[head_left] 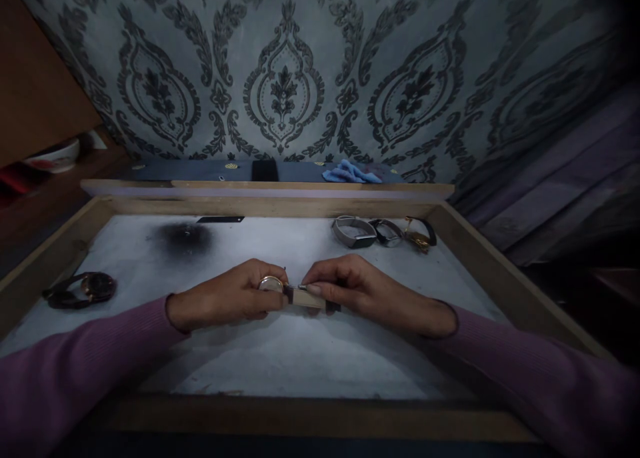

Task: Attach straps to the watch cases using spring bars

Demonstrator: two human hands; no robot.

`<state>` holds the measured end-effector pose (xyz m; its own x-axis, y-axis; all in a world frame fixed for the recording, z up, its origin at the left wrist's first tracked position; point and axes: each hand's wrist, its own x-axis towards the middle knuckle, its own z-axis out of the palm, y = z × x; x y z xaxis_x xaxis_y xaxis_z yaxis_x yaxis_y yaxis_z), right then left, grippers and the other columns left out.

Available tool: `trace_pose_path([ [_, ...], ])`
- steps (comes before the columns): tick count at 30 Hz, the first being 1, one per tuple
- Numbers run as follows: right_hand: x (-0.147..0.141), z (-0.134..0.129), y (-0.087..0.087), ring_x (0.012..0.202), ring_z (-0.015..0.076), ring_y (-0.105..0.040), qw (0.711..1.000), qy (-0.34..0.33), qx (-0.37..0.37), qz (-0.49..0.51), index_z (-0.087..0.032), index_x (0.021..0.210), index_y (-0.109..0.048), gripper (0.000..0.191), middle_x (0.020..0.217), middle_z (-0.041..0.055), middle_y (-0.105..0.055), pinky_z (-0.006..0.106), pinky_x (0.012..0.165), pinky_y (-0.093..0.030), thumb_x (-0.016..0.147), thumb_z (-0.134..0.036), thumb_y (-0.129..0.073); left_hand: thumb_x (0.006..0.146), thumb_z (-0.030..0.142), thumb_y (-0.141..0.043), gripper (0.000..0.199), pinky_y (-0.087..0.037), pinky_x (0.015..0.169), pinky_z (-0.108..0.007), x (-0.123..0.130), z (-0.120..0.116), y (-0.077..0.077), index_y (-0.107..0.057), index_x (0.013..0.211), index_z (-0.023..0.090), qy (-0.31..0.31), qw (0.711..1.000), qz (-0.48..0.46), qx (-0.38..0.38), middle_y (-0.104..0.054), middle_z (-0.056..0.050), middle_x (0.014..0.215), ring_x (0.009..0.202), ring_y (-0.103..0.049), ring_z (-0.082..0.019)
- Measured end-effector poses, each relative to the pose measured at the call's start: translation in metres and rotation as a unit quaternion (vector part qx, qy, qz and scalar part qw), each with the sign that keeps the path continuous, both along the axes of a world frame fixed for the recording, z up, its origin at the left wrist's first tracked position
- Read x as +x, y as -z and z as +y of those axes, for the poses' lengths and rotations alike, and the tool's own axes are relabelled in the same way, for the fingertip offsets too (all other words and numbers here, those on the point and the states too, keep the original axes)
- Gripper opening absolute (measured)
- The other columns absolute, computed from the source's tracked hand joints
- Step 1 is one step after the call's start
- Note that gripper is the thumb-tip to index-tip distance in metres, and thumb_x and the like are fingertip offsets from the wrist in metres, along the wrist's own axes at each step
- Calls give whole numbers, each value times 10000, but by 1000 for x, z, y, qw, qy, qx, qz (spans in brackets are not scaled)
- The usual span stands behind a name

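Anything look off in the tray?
Yes: a dark, soft-edged smudge on the white tray floor, beyond the left hand. It stands out against the pale surface; stain or scorch, can't tell.

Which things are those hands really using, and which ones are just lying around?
Seem to be in use:
- round watch, in the left grip
- pale strip, probably its strap, in the right grip

Seem to be just lying about:
- dark watch at the left
- grey watch and gold watch at the back right
- flat black strip
- blue cloth
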<state>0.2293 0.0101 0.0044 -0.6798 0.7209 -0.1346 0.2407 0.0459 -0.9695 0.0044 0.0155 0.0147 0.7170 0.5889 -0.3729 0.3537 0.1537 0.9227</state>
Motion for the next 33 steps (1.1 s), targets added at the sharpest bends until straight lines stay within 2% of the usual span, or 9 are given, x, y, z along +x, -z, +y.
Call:
trace_pose_path([
  [5, 0, 0, 1, 613, 87, -560, 1000, 1, 1, 1, -119, 887, -663, 296, 735, 34, -672, 201, 571, -457, 914, -399, -571, 839, 357, -563, 214, -184, 429, -203, 1, 0, -2, -499, 753, 172, 0, 1000, 6, 2, -341, 95, 513, 460, -257, -65],
  [11, 1, 0, 2, 613, 89, -562, 1000, -7, -4, -5, -111, 910, -659, 301, 740, 44, -679, 203, 577, -455, 923, -393, -556, 836, 399, -580, 254, -182, 429, -207, 2, 0, -2, -501, 761, 170, -1, 1000, 1, -6, -327, 99, 510, 462, -258, -65],
  [19, 0, -1, 0, 618, 96, -570, 1000, -7, -4, -15, -110, 902, -664, 308, 736, 52, -686, 202, 578, -456, 929, -393, -544, 856, 311, -546, 174, -188, 428, -208, 0, 0, 0, -505, 768, 166, 6, 1000, -3, 8, -341, 95, 519, 462, -267, -63],
  [26, -3, -1, -2, 602, 103, -561, 1000, -8, 7, -27, -104, 859, -662, 408, 714, 51, -676, 207, 569, -454, 902, -496, -555, 847, 269, -537, 138, -210, 430, -192, 0, 0, 3, -524, 767, 157, 11, 999, 7, 38, -351, 92, 535, 470, -280, -59],
  [33, -5, -4, -8, 560, 92, -515, 999, -9, 36, -36, -116, 805, -652, 395, 664, 28, -643, 207, 549, -421, 922, -472, -529, 839, 309, -531, 176, -234, 451, -195, 0, 0, 1, -511, 744, 162, 12, 997, 8, 76, -375, 81, 557, 495, -310, -66],
])
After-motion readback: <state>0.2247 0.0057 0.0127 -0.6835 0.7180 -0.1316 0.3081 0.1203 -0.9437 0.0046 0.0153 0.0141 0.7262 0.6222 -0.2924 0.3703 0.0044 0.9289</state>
